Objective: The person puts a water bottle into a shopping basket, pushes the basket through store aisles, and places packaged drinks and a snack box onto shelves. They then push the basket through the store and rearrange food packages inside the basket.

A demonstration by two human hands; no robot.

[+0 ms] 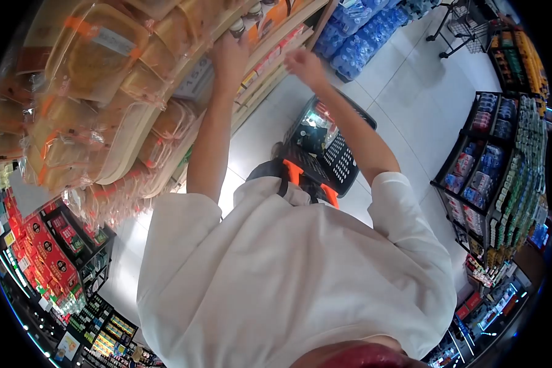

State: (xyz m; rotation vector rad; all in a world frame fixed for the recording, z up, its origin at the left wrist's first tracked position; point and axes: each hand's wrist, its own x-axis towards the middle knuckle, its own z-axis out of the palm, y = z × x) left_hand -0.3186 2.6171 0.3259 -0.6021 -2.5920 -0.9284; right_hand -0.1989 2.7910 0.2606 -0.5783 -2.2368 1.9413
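My left hand (230, 52) reaches to the shelf edge at the top, its fingers at a small jar with a dark lid (237, 27); whether they grip it is too small to tell. My right hand (303, 64) hangs in the air to the right of the shelf, its fingers curled together; anything inside them is too small to make out. Orange-and-white packs (273, 18) stand beside the jars. Plastic-wrapped trays of tan goods (98, 55) fill the shelf to the left of my left hand.
A black shopping basket or cart (343, 162) with items inside is in front of my body. Packs of blue bottles (368, 52) stand on the floor beyond. A wire cart (466, 27) is at the top right, above black display racks (478, 147).
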